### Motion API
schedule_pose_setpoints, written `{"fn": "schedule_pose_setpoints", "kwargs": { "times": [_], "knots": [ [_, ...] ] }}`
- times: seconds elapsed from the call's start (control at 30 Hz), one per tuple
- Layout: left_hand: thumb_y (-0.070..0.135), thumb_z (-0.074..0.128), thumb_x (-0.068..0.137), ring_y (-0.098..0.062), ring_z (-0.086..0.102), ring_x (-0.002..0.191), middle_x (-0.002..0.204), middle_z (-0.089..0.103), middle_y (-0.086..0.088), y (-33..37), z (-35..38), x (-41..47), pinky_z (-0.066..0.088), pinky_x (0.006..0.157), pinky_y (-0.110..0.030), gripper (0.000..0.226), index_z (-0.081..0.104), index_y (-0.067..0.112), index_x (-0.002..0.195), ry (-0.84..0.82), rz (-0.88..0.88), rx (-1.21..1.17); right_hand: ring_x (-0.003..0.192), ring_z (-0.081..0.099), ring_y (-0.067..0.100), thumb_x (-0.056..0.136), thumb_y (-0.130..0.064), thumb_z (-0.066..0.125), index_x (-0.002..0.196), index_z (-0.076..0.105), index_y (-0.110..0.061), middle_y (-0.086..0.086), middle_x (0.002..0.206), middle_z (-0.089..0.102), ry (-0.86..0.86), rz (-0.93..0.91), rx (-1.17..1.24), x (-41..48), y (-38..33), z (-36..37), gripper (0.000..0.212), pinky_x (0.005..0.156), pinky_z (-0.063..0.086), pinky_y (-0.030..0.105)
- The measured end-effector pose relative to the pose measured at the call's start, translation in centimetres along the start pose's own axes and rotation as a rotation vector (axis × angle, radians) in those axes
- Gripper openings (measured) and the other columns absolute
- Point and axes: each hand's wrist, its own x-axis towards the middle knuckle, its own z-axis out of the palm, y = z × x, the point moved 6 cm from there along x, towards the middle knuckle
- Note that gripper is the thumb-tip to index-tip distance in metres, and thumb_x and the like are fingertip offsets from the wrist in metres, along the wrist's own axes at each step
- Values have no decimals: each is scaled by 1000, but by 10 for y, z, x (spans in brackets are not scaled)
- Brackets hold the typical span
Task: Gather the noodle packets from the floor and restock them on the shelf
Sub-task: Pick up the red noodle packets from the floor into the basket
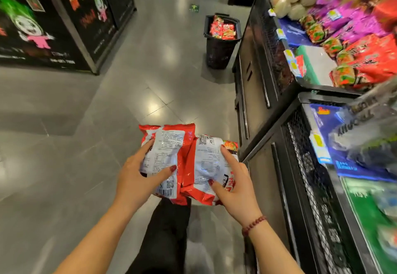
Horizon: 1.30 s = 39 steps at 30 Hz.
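Head view. Left hand [137, 179] pinches the left noodle packet [163, 151], thumb on top and fingers at its edge. Right hand [234, 190] pinches the right noodle packet [206, 166] the same way. Both packets are at 6 o'clock, edges overlapping, above the floor. Shelf [275, 54] at 3 o'clock. Risk: glossy wrappers and shallow grips, so a packet may slip during the swing to the shelf.

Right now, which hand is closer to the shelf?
Right. The right hand holds one packet beside the shelf; the left hand holds another packet farther left.
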Motion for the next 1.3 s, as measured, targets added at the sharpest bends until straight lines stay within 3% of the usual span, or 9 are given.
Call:
{"fn": "schedule_pose_setpoints", "kwargs": {
  "times": [0.27, 0.47, 0.6, 0.7, 0.83, 0.97, 1.03, 1.1, 1.3],
  "knots": [
    [72, 77, 53, -11, 63, 111, 128, 61, 13, 22, 25, 227, 56, 89, -46, 92, 43, 54, 136, -80, 11, -57, 100, 37, -31, 83, -12, 72, 126, 30, -54, -3, 122, 43, 55, 8, -44, 210, -27, -8, 73, 76, 34, -7],
    [68, 79, 51, -11, 59, 118, 133, 57, 12, 55, 57, 365, 53, 96, -46, 94, 44, 53, 136, -123, 2, -88, 99, 35, -33, 84, -14, 72, 127, 29, -55, -10, 118, 40, 88, 32, -49, 343, -40, -31, 74, 74, 34, -8],
    [70, 81, 50, -17, 63, 112, 130, 60, 8, 61, 88, 452, 57, 89, -48, 96, 44, 52, 136, -116, -51, -133, 101, 44, -17, 84, -12, 71, 123, 30, -55, -11, 117, 40, 46, 53, -8, 439, -35, -43, 71, 69, 39, -4],
    [61, 82, 54, -16, 66, 110, 129, 62, 11, 73, 115, 521, 59, 85, -49, 91, 46, 47, 136, -91, -44, -171, 103, 45, -9, 84, -9, 71, 124, 32, -53, -5, 126, 40, 11, 32, 13, 522, -29, -54, 71, 67, 42, -2],
    [69, 83, 51, -17, 63, 114, 131, 59, 10, 93, 148, 616, 58, 88, -48, 94, 44, 53, 135, -56, -44, -146, 100, 39, -15, 85, -6, 69, 128, 32, -47, 1, 134, 38, -16, 22, 9, 628, -26, -78, 70, 68, 37, -6],
    [44, 90, 61, -9, 62, 114, 131, 62, 8, 123, 174, 699, 55, 93, -37, 85, 51, 39, 136, -18, 26, -52, 99, 38, -22, 85, -5, 68, 132, 34, -40, 4, 133, 41, -31, 5, 0, 719, -29, -106, 67, 70, 34, -8],
    [57, 86, 59, -13, 60, 116, 132, 60, 9, 130, 185, 737, 55, 92, -41, 88, 49, 41, 138, -26, 24, -17, 98, 36, -31, 86, -5, 67, 135, 34, -36, 2, 131, 41, -40, 8, -15, 760, -30, -115, 67, 69, 32, -9],
    [56, 86, 60, -15, 60, 116, 131, 61, 8, 130, 196, 775, 55, 92, -42, 88, 48, 42, 139, -32, 1, -2, 97, 31, -38, 85, -3, 67, 134, 33, -37, 1, 129, 42, -37, 12, -27, 798, -29, -120, 68, 70, 32, -9],
    [59, 84, 57, -13, 59, 117, 132, 58, 8, 128, 232, 911, 54, 94, -45, 85, 47, 53, 133, -111, -39, -18, 104, 28, -35, 85, -3, 66, 131, 32, -44, 0, 130, 44, 32, 43, -63, 923, -15, -123, 71, 78, 28, -9]
  ]
}}
